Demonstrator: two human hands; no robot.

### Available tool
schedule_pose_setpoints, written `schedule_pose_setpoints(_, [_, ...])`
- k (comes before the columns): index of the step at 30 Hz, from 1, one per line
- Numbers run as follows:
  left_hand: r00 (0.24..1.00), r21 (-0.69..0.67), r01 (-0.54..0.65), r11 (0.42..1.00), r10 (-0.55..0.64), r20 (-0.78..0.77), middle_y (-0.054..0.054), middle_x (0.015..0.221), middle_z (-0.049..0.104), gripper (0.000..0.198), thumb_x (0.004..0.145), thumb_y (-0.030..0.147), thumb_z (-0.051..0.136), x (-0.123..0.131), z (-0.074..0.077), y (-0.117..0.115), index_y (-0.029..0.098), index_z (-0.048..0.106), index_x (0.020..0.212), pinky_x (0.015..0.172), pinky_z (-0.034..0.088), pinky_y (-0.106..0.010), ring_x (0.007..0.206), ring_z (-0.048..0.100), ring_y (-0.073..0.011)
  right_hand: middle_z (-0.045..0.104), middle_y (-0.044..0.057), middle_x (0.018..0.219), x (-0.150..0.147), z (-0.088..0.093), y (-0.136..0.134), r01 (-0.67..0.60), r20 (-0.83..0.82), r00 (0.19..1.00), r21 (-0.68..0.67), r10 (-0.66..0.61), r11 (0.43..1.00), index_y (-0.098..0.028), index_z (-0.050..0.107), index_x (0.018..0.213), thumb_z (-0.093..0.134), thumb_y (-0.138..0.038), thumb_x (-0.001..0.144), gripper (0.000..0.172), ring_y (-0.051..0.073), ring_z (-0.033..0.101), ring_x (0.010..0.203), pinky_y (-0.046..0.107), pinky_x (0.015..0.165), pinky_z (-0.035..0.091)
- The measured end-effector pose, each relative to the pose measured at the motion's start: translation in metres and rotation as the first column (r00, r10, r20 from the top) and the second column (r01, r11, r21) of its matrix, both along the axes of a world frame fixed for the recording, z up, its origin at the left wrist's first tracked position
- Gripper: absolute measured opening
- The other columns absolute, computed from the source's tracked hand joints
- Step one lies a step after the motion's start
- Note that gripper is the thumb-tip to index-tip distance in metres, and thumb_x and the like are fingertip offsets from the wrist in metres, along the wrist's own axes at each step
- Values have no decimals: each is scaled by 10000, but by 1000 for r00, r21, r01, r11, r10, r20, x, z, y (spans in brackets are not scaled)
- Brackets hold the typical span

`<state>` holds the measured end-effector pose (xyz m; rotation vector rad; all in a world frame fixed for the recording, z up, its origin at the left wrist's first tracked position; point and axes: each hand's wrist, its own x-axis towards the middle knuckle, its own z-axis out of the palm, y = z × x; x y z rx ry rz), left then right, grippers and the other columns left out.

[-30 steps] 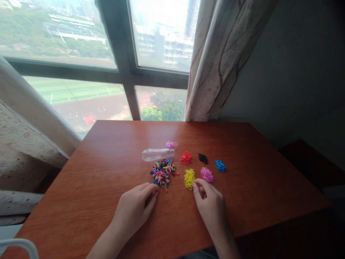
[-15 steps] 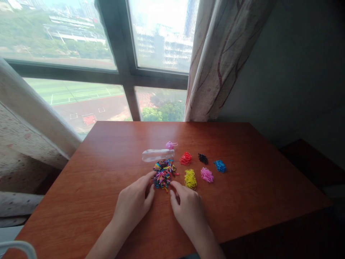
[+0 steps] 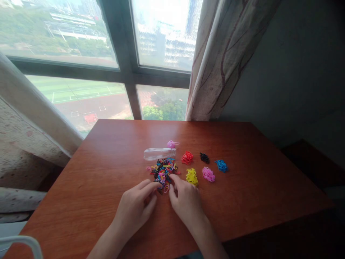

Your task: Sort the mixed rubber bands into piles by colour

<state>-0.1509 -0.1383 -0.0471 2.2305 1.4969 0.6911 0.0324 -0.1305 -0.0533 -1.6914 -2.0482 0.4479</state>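
A mixed heap of small coloured rubber bands (image 3: 162, 169) lies on the wooden table (image 3: 107, 172). My left hand (image 3: 134, 207) and my right hand (image 3: 184, 201) meet at the near edge of this heap, fingertips pinching into it; what each pinch holds is too small to name. To the right lie sorted little piles: yellow (image 3: 192, 176), pink (image 3: 208, 174), red (image 3: 187, 157), black (image 3: 204, 157) and blue (image 3: 221, 165). A clear plastic bottle (image 3: 159, 153) lies on its side behind the heap, its pink cap (image 3: 171, 144) beside it.
The table stands against a large window (image 3: 81, 54) with curtains on the left (image 3: 24, 118) and right (image 3: 223, 54). A dark wall (image 3: 296, 72) is at the right. A white curved chair part (image 3: 18, 244) shows at the bottom left.
My right hand left the yellow and pink piles and moved left to the mixed heap. My left hand crept forward into the heap, which has spread a little.
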Motion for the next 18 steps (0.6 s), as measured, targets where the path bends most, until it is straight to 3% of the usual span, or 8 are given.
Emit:
schedule_pose_setpoints(4, [997,25,-75,997,75,32,2,774,664,229,908,207,456,-3,-1,2,229,672,979,593,455,-211,619,604,-121,741,40,876,2,-3,-4,12,-49,999,31,-11,999,-215,662,1153,527,-131,875,320,194,700,794,240,687,452])
schedule_pose_setpoints(9, [979,34,-200,979,201,-30,-22,1038,735,248,911,283,494,-6,-7,5,251,628,1118,696,515,-252,815,704,-172,727,24,851,5,-6,-10,26,-98,995,39,-22,999,-216,664,1132,513,-135,880,305,189,683,766,250,693,445])
schedule_pose_setpoints(14, [983,15,-141,990,142,-113,-5,982,733,223,924,288,478,-4,-6,5,269,633,1084,683,513,-265,817,705,-185,710,8,820,8,-7,-14,-3,-115,993,59,10,998,-234,673,1035,522,-148,894,224,177,660,745,246,681,416])
schedule_pose_setpoints(18, [990,4,-112,994,112,-90,-13,976,730,220,933,289,474,-3,-7,4,260,641,1072,696,514,-262,815,702,-180,692,-10,784,6,-6,-14,-12,-96,995,44,16,999,-242,669,1003,571,-164,888,171,169,637,711,247,649,383])
